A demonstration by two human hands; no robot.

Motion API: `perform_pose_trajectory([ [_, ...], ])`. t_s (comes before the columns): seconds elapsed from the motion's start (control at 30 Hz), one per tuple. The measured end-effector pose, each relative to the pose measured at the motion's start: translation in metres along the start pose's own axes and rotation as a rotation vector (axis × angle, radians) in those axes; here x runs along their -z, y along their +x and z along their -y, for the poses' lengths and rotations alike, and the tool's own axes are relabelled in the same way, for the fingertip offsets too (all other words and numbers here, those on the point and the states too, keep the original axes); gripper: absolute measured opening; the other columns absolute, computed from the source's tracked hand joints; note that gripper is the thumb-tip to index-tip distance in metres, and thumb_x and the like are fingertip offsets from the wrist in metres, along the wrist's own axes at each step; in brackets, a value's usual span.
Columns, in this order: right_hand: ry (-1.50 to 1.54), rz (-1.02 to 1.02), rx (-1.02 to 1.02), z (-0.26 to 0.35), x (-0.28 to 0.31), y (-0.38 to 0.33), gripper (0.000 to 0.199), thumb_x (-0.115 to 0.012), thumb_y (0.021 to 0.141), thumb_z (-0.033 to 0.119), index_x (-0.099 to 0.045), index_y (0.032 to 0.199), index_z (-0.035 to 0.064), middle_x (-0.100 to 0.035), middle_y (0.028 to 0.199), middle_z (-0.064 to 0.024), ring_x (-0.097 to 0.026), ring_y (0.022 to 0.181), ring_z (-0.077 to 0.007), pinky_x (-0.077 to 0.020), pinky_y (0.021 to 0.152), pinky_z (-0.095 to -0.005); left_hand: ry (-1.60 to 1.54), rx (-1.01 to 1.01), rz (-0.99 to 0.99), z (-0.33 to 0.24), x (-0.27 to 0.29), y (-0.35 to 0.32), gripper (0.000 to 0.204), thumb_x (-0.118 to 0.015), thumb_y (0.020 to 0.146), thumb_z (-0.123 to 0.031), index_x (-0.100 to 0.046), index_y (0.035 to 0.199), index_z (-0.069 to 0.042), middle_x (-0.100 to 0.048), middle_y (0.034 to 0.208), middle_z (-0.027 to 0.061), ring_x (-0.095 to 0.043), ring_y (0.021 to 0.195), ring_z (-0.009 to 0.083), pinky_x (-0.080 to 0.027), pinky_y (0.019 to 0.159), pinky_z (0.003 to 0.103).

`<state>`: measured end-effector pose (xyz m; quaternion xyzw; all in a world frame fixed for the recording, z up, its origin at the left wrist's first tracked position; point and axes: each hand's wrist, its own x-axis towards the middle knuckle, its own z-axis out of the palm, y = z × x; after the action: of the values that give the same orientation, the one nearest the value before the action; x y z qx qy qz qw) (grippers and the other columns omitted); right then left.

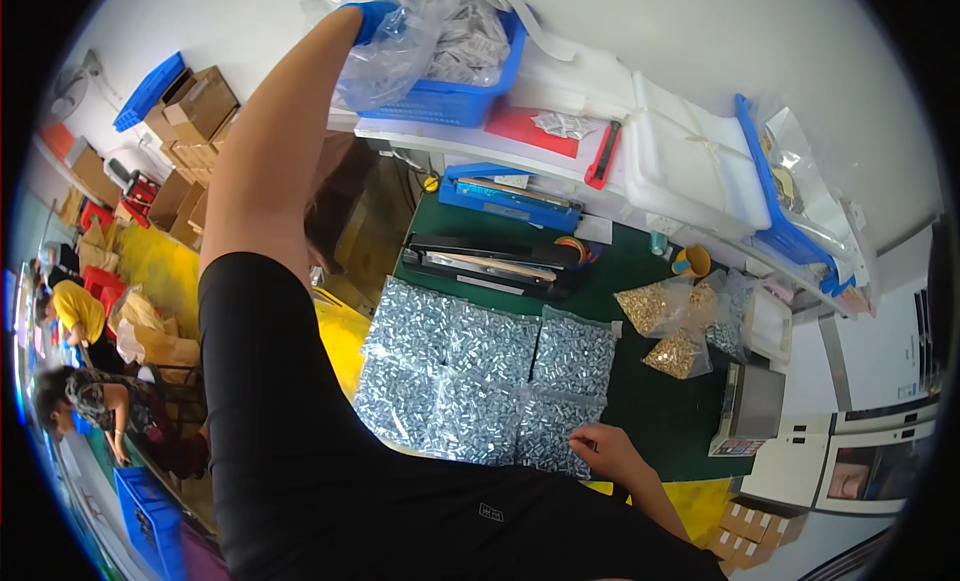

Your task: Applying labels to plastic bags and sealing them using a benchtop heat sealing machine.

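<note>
My left arm stretches up to the shelf, and at its end my left hand (372, 21) is at a clear plastic bag (400, 56) in a blue basket (440, 103). Blue covers that end, perhaps a glove or the basket's rim, and the fingers are hidden. The basket also holds many small white printed packets (472, 43). My right hand (605, 451) is bare, its fingers curled in with nothing visible in them, at the lower right corner of several clear bags of small silvery metal parts (475, 401). These bags lie flat, side by side, on the green table (640, 411).
Behind the bags stand a black bag sealer (490, 266) and a blue one (510, 196). Small bags of brass-coloured parts (675, 353), an orange tape roll (692, 261) and a scale (750, 406) are on the right. A red cutter (603, 154) lies on the shelf. People work far left.
</note>
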<state>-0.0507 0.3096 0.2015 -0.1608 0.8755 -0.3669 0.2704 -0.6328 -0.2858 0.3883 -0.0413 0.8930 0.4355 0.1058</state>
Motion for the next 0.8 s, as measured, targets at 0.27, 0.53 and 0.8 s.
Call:
perform_pose_trajectory([
  [0.27,0.035,0.002,-0.023,-0.005,-0.004,-0.003,0.020,-0.066,0.091,0.022,-0.070,0.100,0.0052,-0.069,0.088,-0.0120,-0.067,0.080,-0.0271,-0.0529,0.072,-0.0364,1.204,-0.772,-0.358,-0.011,0.031,-0.056,0.017,-0.066,0.086,-0.019,-0.073,0.096,-0.007,-0.072,0.092,0.0175,-0.069,0.078,0.0322,-0.054,0.069,0.038],
  [0.53,-0.039,0.044,0.087,-0.006,-0.006,0.003,0.020,-0.065,0.090,0.023,-0.069,0.098,0.0050,-0.067,0.085,-0.0117,-0.066,0.079,-0.0290,-0.0522,0.072,-0.0382,0.037,-1.489,0.065,-0.025,0.018,-0.125,0.022,-0.063,0.079,-0.014,-0.073,0.094,0.000,-0.072,0.091,0.0227,-0.069,0.078,0.0294,-0.053,0.073,0.040],
  [0.8,-0.051,0.054,0.084,-0.003,-0.001,0.013,0.020,-0.064,0.091,0.023,-0.069,0.097,0.0044,-0.067,0.086,-0.0117,-0.066,0.080,-0.0293,-0.0523,0.072,-0.0386,0.657,-0.549,-0.652,-0.044,-0.014,-0.170,0.023,-0.062,0.080,-0.017,-0.072,0.089,0.002,-0.069,0.090,0.0269,-0.068,0.078,0.0350,-0.052,0.071,0.043],
])
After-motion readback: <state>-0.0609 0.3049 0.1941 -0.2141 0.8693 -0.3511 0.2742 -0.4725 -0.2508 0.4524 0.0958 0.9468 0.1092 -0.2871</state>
